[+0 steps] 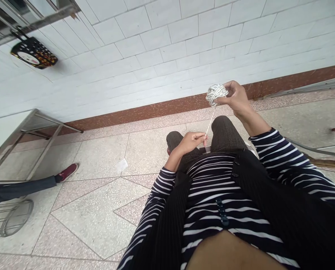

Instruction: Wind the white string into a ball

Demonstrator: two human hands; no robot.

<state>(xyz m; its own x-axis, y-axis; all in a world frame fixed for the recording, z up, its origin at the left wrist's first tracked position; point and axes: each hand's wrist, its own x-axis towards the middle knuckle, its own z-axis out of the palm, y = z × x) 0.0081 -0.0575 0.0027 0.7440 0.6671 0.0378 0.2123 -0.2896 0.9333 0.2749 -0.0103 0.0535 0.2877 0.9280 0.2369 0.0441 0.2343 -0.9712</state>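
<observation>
Right hand (236, 98) raised out in front near the wall base, arm bent, fingers curled shut around a ball of white string (216, 93). Left hand (191, 141) low over the lap, forearm angled in, thumb and fingers pinched on the string's strand (210, 122), which runs taut up to the ball.

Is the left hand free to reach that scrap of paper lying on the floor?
Probably not as things stand: the left hand pinches the string running to the ball of string in the right hand, and the scrap of paper lies beyond the knees.
</observation>
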